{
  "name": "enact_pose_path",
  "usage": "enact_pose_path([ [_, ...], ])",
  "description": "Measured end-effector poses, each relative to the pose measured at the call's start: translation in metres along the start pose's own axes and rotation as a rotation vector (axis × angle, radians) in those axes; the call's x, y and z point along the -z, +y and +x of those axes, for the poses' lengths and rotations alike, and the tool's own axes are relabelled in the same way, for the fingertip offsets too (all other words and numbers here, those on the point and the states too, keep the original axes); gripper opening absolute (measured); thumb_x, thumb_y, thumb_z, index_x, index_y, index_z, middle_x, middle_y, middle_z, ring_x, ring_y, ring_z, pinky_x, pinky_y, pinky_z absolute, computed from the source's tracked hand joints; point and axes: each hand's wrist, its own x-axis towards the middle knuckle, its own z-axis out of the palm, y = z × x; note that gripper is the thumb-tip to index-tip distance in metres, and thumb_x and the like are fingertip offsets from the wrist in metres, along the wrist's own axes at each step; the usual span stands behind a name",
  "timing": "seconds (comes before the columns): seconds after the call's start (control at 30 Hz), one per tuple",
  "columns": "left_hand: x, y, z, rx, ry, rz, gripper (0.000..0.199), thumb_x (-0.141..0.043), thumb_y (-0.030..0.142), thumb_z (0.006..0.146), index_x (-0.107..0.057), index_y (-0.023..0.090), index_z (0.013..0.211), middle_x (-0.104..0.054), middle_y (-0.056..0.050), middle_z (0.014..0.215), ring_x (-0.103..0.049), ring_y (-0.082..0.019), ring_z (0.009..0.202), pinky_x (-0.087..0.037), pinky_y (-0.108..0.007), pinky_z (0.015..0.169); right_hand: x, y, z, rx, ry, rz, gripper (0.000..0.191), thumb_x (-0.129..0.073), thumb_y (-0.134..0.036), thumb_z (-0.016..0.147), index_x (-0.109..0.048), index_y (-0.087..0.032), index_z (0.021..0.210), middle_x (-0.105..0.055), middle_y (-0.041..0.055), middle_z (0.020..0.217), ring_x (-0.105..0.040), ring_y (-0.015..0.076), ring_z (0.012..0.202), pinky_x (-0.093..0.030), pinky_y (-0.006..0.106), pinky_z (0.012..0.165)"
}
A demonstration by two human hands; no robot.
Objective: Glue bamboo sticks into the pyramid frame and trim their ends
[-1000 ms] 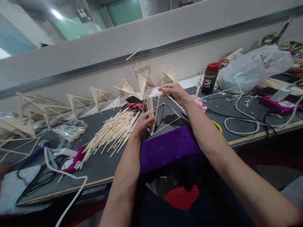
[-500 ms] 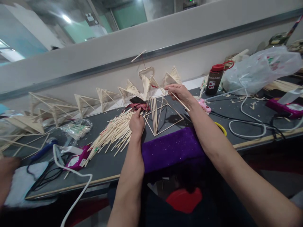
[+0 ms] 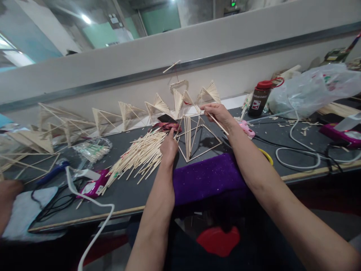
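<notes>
A thin wooden stick (image 3: 216,122) slants down from the pinched fingers of my right hand (image 3: 221,114), lying close along the wrist. That hand is above the back right of a stick frame (image 3: 187,141), a pyramid-like shape with several sticks fanned side by side. At the frame's left corner is my left hand (image 3: 169,146), its index finger stretched forward and the others curled. What those curled fingers hold, if anything, is hidden. A loose pile of sticks (image 3: 141,152) spreads beside my left hand, with a dark red strap (image 3: 169,126) behind it.
Several fanned stick models (image 3: 125,114) line the wall. A purple cloth (image 3: 208,178) covers the near table edge. Right are a bottle (image 3: 258,101), a pink glue gun (image 3: 246,128), a plastic bag (image 3: 310,90) and cables. Another person's hand (image 3: 9,192) is at far left, near a magenta device (image 3: 94,186).
The whole scene has shifted slightly to the right as the camera turned. Both hands keep nearly the same pose, and the stick stays in my right hand.
</notes>
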Motion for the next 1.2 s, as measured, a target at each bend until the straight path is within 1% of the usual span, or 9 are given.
enact_pose_path([
  [0.1, 0.0026, 0.0018, 0.0003, -0.010, -0.028, -0.042, 0.052, -0.049, 0.016, 0.079, -0.060, 0.027, 0.128, -0.068, -0.013, 0.095, -0.062, -0.031, 0.085, -0.041, -0.037, 0.070, -0.0004, -0.0002, 0.0008, 0.003, 0.000, 0.003, 0.019, -0.067, -0.028, 0.071, -0.068, -0.014, 0.083, -0.050, -0.0040, 0.053, -0.035, 0.0049, 0.044, -0.023, 0.023, 0.041],
  [0.2, 0.0055, 0.0018, 0.0013, 0.007, 0.117, -0.179, 0.047, -0.047, 0.018, 0.080, -0.061, 0.021, 0.124, -0.068, -0.012, 0.097, -0.061, -0.027, 0.085, -0.041, -0.035, 0.073, -0.0010, -0.0007, 0.0018, 0.021, 0.024, 0.026, 0.019, -0.068, -0.028, 0.070, -0.067, -0.013, 0.083, -0.051, -0.0044, 0.052, -0.035, 0.0043, 0.043, -0.023, 0.022, 0.040],
  [0.27, 0.0066, 0.0008, 0.0010, -0.021, 0.224, -0.339, 0.041, -0.048, 0.023, 0.081, -0.063, 0.019, 0.119, -0.068, -0.008, 0.091, -0.061, -0.023, 0.082, -0.042, -0.032, 0.074, -0.0011, -0.0007, 0.0024, 0.034, 0.071, 0.061, 0.020, -0.068, -0.027, 0.069, -0.067, -0.013, 0.083, -0.052, -0.0042, 0.053, -0.035, 0.0039, 0.041, -0.022, 0.021, 0.040],
  [0.3, 0.0065, 0.0002, 0.0004, -0.039, 0.237, -0.421, 0.037, -0.050, 0.026, 0.081, -0.065, 0.019, 0.115, -0.067, -0.006, 0.086, -0.060, -0.021, 0.079, -0.043, -0.030, 0.073, -0.0010, -0.0006, 0.0028, 0.037, 0.098, 0.081, 0.020, -0.068, -0.026, 0.069, -0.066, -0.012, 0.082, -0.052, -0.0041, 0.053, -0.035, 0.0037, 0.041, -0.021, 0.021, 0.040],
  [0.4, 0.0037, -0.0009, -0.0018, -0.046, 0.146, -0.594, 0.031, -0.055, 0.033, 0.078, -0.069, 0.017, 0.101, -0.065, -0.002, 0.075, -0.057, -0.016, 0.070, -0.043, -0.026, 0.067, 0.0003, 0.0003, 0.0041, 0.018, 0.149, 0.118, 0.019, -0.068, -0.025, 0.069, -0.065, -0.012, 0.082, -0.053, -0.0041, 0.054, -0.033, 0.0031, 0.039, -0.020, 0.020, 0.038],
  [0.53, -0.0012, -0.0001, -0.0033, -0.031, 0.023, -0.645, 0.028, -0.058, 0.035, 0.075, -0.072, 0.017, 0.092, -0.064, -0.001, 0.070, -0.056, -0.015, 0.065, -0.042, -0.025, 0.062, 0.0020, 0.0006, 0.0059, -0.016, 0.154, 0.109, 0.018, -0.067, -0.025, 0.070, -0.066, -0.012, 0.083, -0.052, -0.0041, 0.054, -0.031, 0.0029, 0.040, -0.020, 0.020, 0.038],
  [0.7, -0.0016, 0.0020, -0.0032, -0.029, 0.008, -0.670, 0.027, -0.059, 0.034, 0.073, -0.073, 0.017, 0.089, -0.066, -0.001, 0.072, -0.056, -0.015, 0.063, -0.042, -0.025, 0.060, 0.0029, 0.0014, 0.0073, -0.009, 0.133, 0.101, 0.021, -0.067, -0.026, 0.069, -0.067, -0.012, 0.085, -0.052, -0.0044, 0.054, -0.032, 0.0027, 0.039, -0.019, 0.020, 0.038],
  [0.93, -0.0018, 0.0034, -0.0037, -0.011, 0.009, -0.691, 0.028, -0.060, 0.034, 0.072, -0.073, 0.016, 0.089, -0.061, 0.000, 0.062, -0.054, -0.014, 0.059, -0.040, -0.024, 0.057, 0.0042, 0.0060, 0.0090, 0.018, 0.125, 0.062, 0.020, -0.067, -0.028, 0.070, -0.067, -0.013, 0.083, -0.052, -0.0044, 0.054, -0.031, 0.0032, 0.040, -0.018, 0.021, 0.038],
  [1.2, 0.0005, 0.0066, -0.0059, 0.015, -0.068, -0.759, 0.025, -0.063, 0.036, 0.070, -0.071, 0.016, 0.084, -0.058, 0.001, 0.059, -0.048, -0.011, 0.051, -0.035, -0.022, 0.049, 0.0052, 0.0058, 0.0091, 0.022, 0.120, 0.040, 0.021, -0.069, -0.029, 0.070, -0.067, -0.012, 0.084, -0.052, -0.0040, 0.054, -0.029, 0.0033, 0.041, -0.017, 0.021, 0.039],
])
